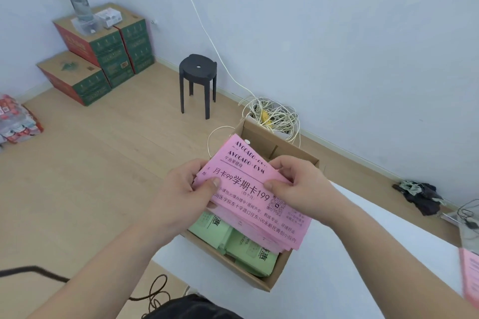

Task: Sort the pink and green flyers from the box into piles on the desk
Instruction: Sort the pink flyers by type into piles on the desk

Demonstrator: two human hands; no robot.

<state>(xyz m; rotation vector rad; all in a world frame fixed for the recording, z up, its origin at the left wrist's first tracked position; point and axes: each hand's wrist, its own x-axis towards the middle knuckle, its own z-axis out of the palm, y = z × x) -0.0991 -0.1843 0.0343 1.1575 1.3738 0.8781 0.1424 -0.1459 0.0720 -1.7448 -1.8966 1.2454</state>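
Both hands are up over the box (pixel 282 269), which sits at the corner of the tabletop (pixel 363 254). The left hand (pixel 181 189) and right hand (pixel 298 189) each pinch one thick stack of pink flyers (pixel 241 181), thumbs on top and fingers (pixel 285 166) closed round its edges, holding it just above the open box. Down inside, green flyers (pixel 248 251) lie loose; I see none on the tabletop. At four o'clock from the box a pink pile (pixel 470 274) sits at the edge of view. I'd judge the sorting early: pinks partly out, greens all to come.
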